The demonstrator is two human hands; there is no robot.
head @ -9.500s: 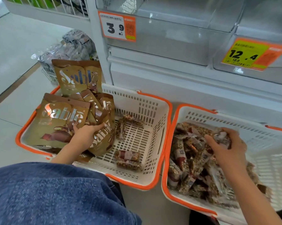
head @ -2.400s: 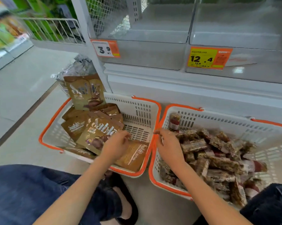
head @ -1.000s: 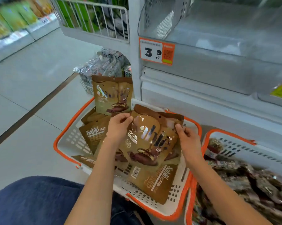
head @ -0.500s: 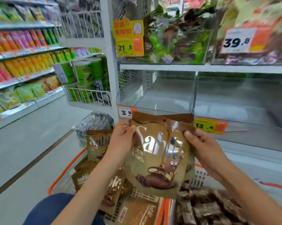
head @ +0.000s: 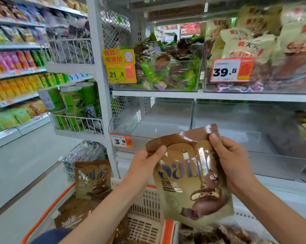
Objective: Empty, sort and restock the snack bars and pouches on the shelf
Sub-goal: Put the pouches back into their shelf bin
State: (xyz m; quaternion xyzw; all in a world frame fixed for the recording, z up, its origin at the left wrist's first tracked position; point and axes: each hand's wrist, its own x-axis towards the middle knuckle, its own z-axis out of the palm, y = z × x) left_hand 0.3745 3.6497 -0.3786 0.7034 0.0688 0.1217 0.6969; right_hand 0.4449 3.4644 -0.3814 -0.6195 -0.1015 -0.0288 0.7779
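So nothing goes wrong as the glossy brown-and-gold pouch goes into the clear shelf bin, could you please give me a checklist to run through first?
1. Left hand grips the glossy brown-and-gold pouch at its top corner: ok.
2. Right hand grips the other top corner: ok.
3. Pouch front faces outward, upright: ok.
4. Clear plastic shelf bin above the 3.9 price tag has room: ok.
5. Whether that tag matches this pouch: cannot tell.
6. More pouches wait in the white basket with orange rim: ok.
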